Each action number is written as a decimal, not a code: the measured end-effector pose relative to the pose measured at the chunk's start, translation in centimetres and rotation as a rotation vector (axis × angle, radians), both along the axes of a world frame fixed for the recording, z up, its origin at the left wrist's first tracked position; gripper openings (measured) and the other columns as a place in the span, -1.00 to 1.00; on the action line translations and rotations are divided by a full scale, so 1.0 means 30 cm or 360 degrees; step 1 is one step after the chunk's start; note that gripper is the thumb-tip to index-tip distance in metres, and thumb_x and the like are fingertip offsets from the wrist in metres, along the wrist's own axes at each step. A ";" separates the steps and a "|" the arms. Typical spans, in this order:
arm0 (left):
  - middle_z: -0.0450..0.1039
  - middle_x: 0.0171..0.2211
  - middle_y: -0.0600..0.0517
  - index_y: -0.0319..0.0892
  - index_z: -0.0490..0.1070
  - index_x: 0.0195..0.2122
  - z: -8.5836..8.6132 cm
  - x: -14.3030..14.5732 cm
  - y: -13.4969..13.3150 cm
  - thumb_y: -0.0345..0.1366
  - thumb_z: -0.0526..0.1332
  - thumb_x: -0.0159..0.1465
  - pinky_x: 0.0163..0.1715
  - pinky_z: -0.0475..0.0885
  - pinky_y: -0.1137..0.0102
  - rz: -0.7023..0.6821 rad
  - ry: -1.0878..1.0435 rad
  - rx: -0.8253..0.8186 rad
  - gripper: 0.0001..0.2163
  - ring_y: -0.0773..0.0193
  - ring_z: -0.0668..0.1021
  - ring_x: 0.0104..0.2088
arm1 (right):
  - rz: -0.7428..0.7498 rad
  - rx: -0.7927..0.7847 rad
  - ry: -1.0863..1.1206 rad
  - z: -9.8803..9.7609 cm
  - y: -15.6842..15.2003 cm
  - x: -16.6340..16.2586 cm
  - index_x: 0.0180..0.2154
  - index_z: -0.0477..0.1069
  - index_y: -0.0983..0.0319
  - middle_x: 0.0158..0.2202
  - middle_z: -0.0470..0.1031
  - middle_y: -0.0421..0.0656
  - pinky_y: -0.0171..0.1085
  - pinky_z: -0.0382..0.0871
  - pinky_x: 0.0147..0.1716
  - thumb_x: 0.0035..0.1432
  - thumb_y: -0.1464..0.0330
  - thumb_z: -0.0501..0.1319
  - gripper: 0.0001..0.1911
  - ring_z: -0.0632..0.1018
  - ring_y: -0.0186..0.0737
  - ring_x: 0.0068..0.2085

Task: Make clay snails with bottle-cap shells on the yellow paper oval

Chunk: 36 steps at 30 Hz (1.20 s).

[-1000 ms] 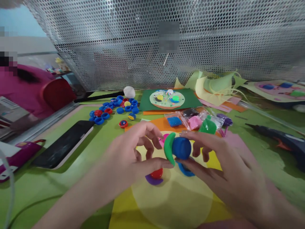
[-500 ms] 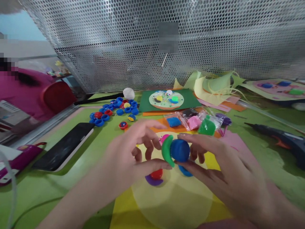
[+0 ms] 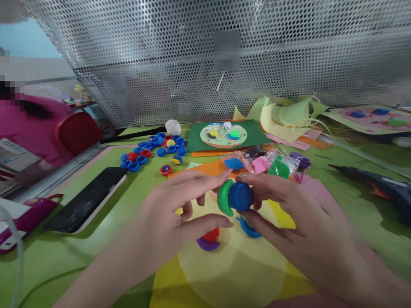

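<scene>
Both my hands meet above a pale yellow paper circle [image 3: 237,269]. My right hand [image 3: 289,214] pinches a blue clay ball [image 3: 241,196] with a green clay crescent [image 3: 224,197] stuck on its left side. My left hand [image 3: 180,209] closes its thumb and forefinger around the green crescent. Below the hands, a red clay ball on a purple crescent [image 3: 209,238] and a blue clay crescent [image 3: 248,227] lie on the paper circle.
A black phone [image 3: 88,199] lies to the left, several blue and red bottle caps [image 3: 154,147] beyond it. Bags of coloured clay [image 3: 257,162] sit just past my hands. A glue gun [image 3: 382,188] lies at right. A perforated metal screen [image 3: 205,55] backs the table. A person in pink [image 3: 28,124] sits at left.
The hands and the blue-and-green clay piece have risen slightly and shifted a little left. My left forefinger has stretched over the top of the green crescent.
</scene>
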<state>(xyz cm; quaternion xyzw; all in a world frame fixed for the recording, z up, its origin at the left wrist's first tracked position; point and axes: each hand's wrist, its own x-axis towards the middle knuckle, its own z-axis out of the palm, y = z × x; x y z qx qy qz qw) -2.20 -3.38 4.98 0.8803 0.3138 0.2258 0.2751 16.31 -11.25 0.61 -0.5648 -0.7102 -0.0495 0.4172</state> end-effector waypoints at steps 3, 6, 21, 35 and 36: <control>0.41 -0.34 0.10 -0.01 0.34 -0.10 0.012 0.003 -0.008 -0.16 0.13 0.23 -0.54 0.35 0.56 0.0128 0.0023 -0.0079 -0.78 0.37 0.43 -0.42 | -0.0029 0.0058 -0.0084 0.001 -0.003 -0.001 -0.05 0.28 0.24 -0.23 0.52 -0.16 -0.35 0.49 -0.23 0.13 0.42 0.14 -0.69 0.56 -0.29 -0.26; 0.29 -0.51 0.13 -0.11 0.30 -0.33 0.011 0.010 -0.011 -0.15 0.01 0.30 -0.61 0.28 0.56 0.0129 0.0102 -0.0072 -0.81 0.41 0.36 -0.54 | 0.0007 0.0131 -0.0172 0.002 -0.005 -0.003 -0.06 0.28 0.25 -0.20 0.51 -0.16 -0.34 0.48 -0.18 0.14 0.45 0.12 -0.71 0.55 -0.27 -0.22; 0.37 -0.34 0.10 -0.09 0.24 -0.27 -0.002 0.008 -0.009 -0.34 -0.04 0.33 -0.35 0.33 0.48 -0.0117 0.0215 0.0158 -0.89 0.33 0.43 -0.32 | 0.0074 0.0181 -0.0347 -0.011 -0.008 0.003 0.02 0.20 0.27 -0.09 0.46 -0.16 -0.37 0.37 -0.03 0.13 0.54 0.11 -0.61 0.50 -0.30 -0.10; 0.27 -0.30 0.03 -0.14 0.22 -0.24 -0.014 0.005 0.010 -0.33 -0.08 0.33 -0.30 0.29 0.36 -0.0197 0.0379 0.0468 -0.88 0.24 0.39 -0.28 | 0.0093 0.0296 -0.0591 -0.016 0.000 0.006 -0.02 0.24 0.39 -0.07 0.45 -0.08 -0.38 0.26 0.05 0.12 0.58 0.11 -0.64 0.44 -0.30 -0.02; 0.27 -0.31 0.03 -0.14 0.21 -0.25 -0.017 0.002 0.013 -0.32 -0.09 0.34 -0.32 0.29 0.36 -0.0197 0.0378 0.0500 -0.87 0.24 0.39 -0.30 | 0.0092 0.0308 -0.0595 -0.016 0.002 0.005 -0.02 0.25 0.39 -0.08 0.46 -0.08 -0.38 0.26 0.05 0.12 0.58 0.11 -0.65 0.44 -0.29 -0.03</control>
